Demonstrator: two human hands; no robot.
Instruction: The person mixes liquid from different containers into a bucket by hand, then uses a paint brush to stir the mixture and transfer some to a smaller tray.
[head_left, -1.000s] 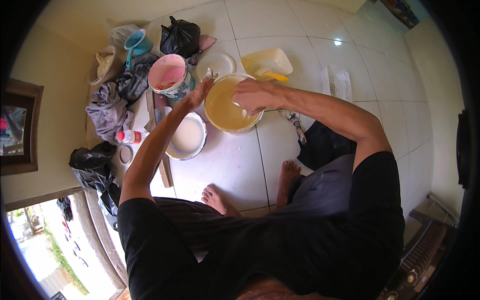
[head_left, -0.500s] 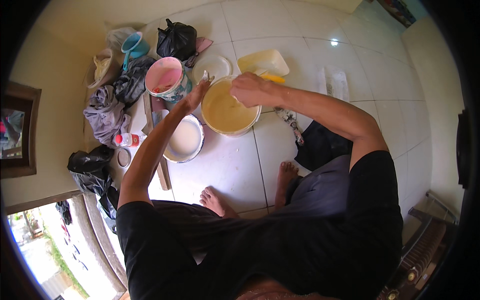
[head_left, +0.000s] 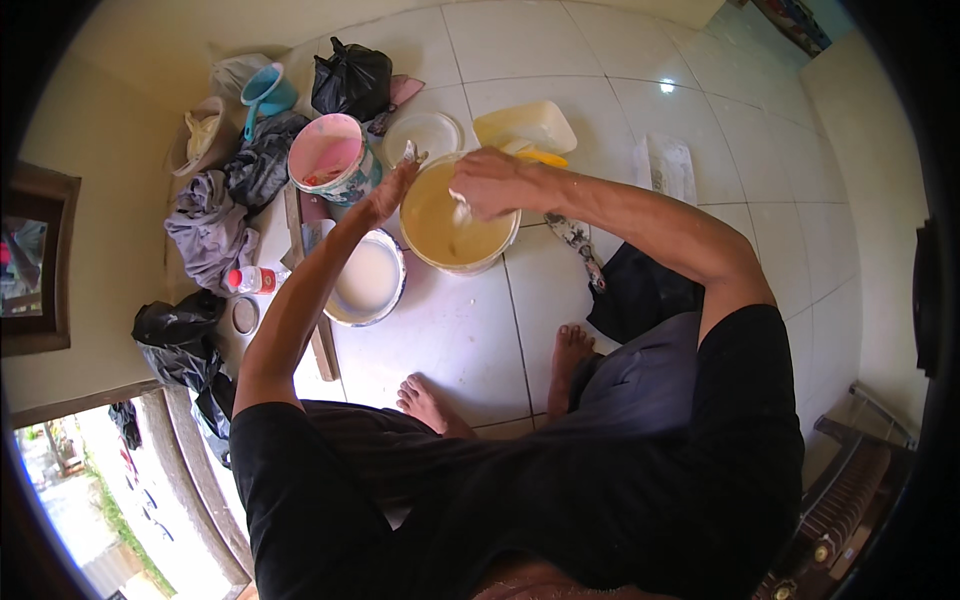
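Note:
A round bucket (head_left: 474, 270) with a cream-yellow liquid mixture (head_left: 435, 222) stands on the floor ahead of me. At its left rim is my left hand (head_left: 392, 190), closed against the edge, its fingertips smeared white. Over the bucket's mouth, my right hand (head_left: 490, 182) is closed in a fist. A short whitish piece shows below that fist, pointing into the mixture; what it belongs to is hidden. Beside my left forearm sits a wide basin (head_left: 402, 277) with milky liquid in it.
A pink-lined pail (head_left: 352, 187), a white lid (head_left: 440, 124) and a pale yellow tub (head_left: 548, 118) surround the bucket. Leftward lie a red-capped bottle (head_left: 256, 280), a wooden bar (head_left: 326, 352) and crumpled cloth (head_left: 207, 235). A black bag (head_left: 352, 80) stands farther back. Black cloth (head_left: 640, 290) lies at right.
My right hand has shifted slightly left over the bucket, and the whitish piece below it now shows. My left hand stays at the rim.

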